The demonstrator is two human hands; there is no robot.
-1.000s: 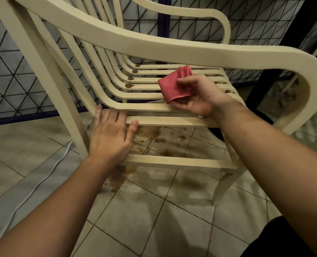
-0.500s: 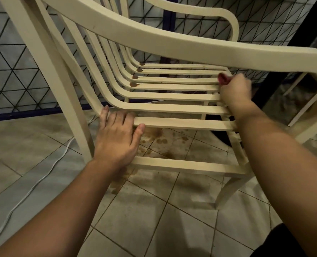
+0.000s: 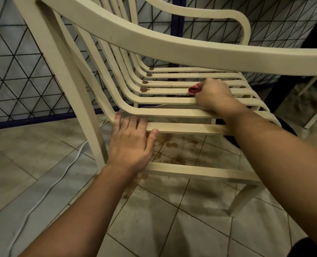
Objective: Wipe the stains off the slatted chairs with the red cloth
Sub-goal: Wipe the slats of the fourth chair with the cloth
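Right hand (image 3: pixel 212 94) grips the bunched red cloth (image 3: pixel 194 89), pressing it onto a seat slat of the cream chair (image 3: pixel 172 51), right of four brown stains (image 3: pixel 144 89) where the slats curve up. Left hand (image 3: pixel 130 143) lies flat, fingers straight, on the nearest slat, above a stained tile floor (image 3: pixel 154 210).

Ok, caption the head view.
Right hand holds red cloth on a stained chair slat; left hand rests on the front slat.
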